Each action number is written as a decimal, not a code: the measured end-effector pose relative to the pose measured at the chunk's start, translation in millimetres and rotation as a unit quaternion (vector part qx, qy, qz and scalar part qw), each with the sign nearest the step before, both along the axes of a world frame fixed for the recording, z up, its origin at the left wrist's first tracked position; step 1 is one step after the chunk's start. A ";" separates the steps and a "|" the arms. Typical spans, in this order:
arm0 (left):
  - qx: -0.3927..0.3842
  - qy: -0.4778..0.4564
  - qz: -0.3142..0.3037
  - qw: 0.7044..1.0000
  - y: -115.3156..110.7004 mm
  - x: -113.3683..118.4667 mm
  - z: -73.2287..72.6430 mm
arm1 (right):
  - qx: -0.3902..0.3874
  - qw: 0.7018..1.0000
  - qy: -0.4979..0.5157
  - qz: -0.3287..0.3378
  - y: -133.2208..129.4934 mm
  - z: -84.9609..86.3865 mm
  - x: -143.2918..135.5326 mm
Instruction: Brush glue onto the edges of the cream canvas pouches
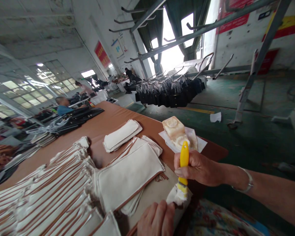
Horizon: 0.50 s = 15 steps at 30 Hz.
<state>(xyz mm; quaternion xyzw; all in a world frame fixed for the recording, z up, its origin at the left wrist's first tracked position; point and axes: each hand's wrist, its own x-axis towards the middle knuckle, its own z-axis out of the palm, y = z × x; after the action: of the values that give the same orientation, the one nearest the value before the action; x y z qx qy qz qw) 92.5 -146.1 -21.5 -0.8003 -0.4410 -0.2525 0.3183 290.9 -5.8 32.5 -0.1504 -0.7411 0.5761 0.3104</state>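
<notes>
My right hand (199,167) is closed around the yellow handle of a paintbrush (184,157), held upright with its bristles down. White paste coats the bristles, which touch a whitish, smeared patch (173,196) at the near table edge. Beside that patch, my left hand (157,218) has its fingers bent and pressed together; a small dark brown edge shows by the fingertips, but what lies under them is hidden. Left of both hands is a stack of cream panels (130,173) with brown edging. A cut-open, paste-stained plastic container (173,127) stands beyond the brush.
Many cream pieces with brown strips (56,190) lie overlapped across the left of the brown table (113,113). A smaller cream stack (123,134) sits farther back. Beyond the table, black items hang on a metal rack (172,91). Other people (65,106) sit farther away.
</notes>
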 end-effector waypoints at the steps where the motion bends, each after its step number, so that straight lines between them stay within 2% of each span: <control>1: 0.004 -0.002 -0.010 1.000 1.2 0.0 1.5 | 0.008 1.000 -0.008 0.008 1.7 1.9 3.1; 4: 0.015 -0.006 -0.027 1.000 3.9 0.5 2.8 | 0.008 0.999 0.016 -0.029 4.0 6.0 8.0; 7: -0.005 0.004 -0.019 1.000 2.8 0.0 -0.2 | -0.002 0.996 0.049 -0.073 0.0 6.2 3.7; 12: -0.039 0.014 -0.011 0.999 -3.8 -8.1 -8.9 | 0.046 0.999 -0.020 -0.018 -5.9 1.3 -1.0; 15: -0.046 0.010 -0.012 0.999 -4.0 -13.2 -12.8 | 0.023 0.998 0.016 -0.064 -4.5 -1.0 -1.2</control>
<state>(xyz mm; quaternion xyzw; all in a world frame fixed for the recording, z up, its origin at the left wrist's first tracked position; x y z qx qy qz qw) 79.3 -150.1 -34.3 -0.8217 -0.4394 -0.2277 0.2828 289.7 -10.3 31.5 -0.1810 -0.7381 0.5400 0.3617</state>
